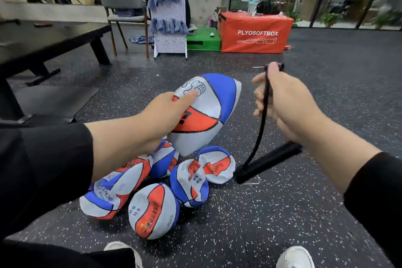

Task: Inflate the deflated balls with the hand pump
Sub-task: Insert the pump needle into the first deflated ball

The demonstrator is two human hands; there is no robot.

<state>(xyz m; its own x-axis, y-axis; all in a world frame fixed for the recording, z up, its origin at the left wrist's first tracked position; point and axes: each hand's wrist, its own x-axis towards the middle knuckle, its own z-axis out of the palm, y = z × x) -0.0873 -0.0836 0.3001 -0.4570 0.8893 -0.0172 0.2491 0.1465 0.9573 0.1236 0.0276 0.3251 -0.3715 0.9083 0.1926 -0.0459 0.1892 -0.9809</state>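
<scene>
The left hand (171, 113) gripped a flattened red, white and blue ball (208, 113) and held it raised above the floor (304, 213), its thumb pressed flat against the white panel near the top. The right hand (285, 104) was clenched around the black hose (262, 124) of the hand pump (267, 162), the hose end with its thin needle sticking up past the fingers, apart from the ball. The hose looped down to the pump's black barrel, which hung slantwise under the right wrist with its lower end near the floor. Beneath the raised ball lay a cluster of five more deflated balls (152, 209) of the same colours, crumpled and touching one another on the speckled dark floor. Two white shoes showed at the bottom edge. Farther back stood an orange box (254, 32) marked PLYOSOFTBOX, a green block just beside it, a white pegboard stand (168, 2) draped with blue cloths, a grey chair, and a dark surface (43, 37) at the left.
</scene>
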